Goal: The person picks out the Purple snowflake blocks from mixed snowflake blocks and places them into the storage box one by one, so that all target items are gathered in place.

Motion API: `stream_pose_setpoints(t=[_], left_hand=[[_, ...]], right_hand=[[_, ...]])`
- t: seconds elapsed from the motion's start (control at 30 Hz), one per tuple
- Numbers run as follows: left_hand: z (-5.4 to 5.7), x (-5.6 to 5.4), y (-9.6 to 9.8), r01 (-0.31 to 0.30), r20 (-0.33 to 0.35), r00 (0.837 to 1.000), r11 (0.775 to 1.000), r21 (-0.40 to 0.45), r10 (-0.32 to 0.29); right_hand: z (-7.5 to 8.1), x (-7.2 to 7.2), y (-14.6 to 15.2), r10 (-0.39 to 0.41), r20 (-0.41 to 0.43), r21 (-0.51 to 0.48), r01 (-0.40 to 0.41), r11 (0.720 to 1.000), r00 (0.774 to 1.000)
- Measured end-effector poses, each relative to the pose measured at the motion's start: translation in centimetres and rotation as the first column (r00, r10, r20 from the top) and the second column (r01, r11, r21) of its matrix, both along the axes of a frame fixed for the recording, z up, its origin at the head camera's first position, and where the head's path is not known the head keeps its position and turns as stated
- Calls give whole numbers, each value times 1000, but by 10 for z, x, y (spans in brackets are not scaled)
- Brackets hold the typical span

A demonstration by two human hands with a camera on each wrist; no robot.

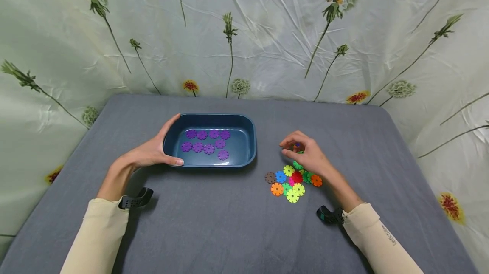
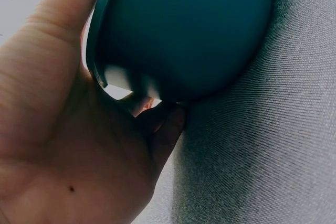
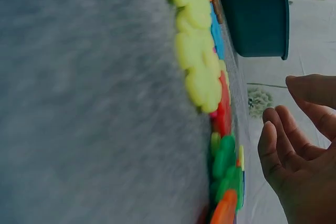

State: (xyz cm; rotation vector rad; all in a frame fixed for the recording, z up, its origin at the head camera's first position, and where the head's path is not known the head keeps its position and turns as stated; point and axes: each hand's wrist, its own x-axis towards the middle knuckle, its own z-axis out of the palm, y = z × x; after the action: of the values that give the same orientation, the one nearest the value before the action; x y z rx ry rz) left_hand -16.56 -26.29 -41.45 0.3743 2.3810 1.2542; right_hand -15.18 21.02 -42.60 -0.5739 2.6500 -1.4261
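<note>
A dark blue rectangular tray (image 1: pixel 250 161) stands on the table, left of centre. My left hand (image 1: pixel 153 151) grips its left end, thumb over the front rim and fingers at the back corner. In the left wrist view the hand (image 2: pixel 68 129) wraps round the tray's end (image 2: pixel 184 30). Several purple notched plastic discs (image 1: pixel 209 149) lie flat inside. My right hand (image 1: pixel 309 155) hovers over the far part of a loose pile of coloured discs (image 1: pixel 292 196). Its fingers curve loosely, and no disc shows between them in the right wrist view. The hand hides some discs underneath.
The pile holds yellow, green, orange (image 1: pixel 276 189), blue (image 1: pixel 280 176), red and brown (image 1: pixel 270 177) discs, some overlapping. A grey cloth covers the table (image 1: pixel 214 223). Behind it hangs a pale curtain (image 1: pixel 267 53) printed with dandelions. Black bands sit at both wrists.
</note>
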Motion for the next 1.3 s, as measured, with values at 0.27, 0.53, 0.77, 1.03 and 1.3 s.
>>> stream_pose_setpoints(t=[0.27,0.53,0.77,1.03,1.3], left_hand=[[1,0,0,2,-6,1000,1000,2,-2],[0,4,0,-1,-3,1000,1000,22,1],[1,5,-2,2,-7,1000,1000,21,-2],[2,2,-2,-6,2,1000,1000,18,6],[1,3,-2,-5,-5,1000,1000,14,5]], right_hand=[[-2,7,15,7,-40,50,-5,999,999],[0,15,27,-7,-44,70,10,997,999],[-2,21,41,-36,-23,106,39,994,999],[0,27,56,-30,-12,142,32,989,999],[-3,32,72,-33,24,152,29,988,999]])
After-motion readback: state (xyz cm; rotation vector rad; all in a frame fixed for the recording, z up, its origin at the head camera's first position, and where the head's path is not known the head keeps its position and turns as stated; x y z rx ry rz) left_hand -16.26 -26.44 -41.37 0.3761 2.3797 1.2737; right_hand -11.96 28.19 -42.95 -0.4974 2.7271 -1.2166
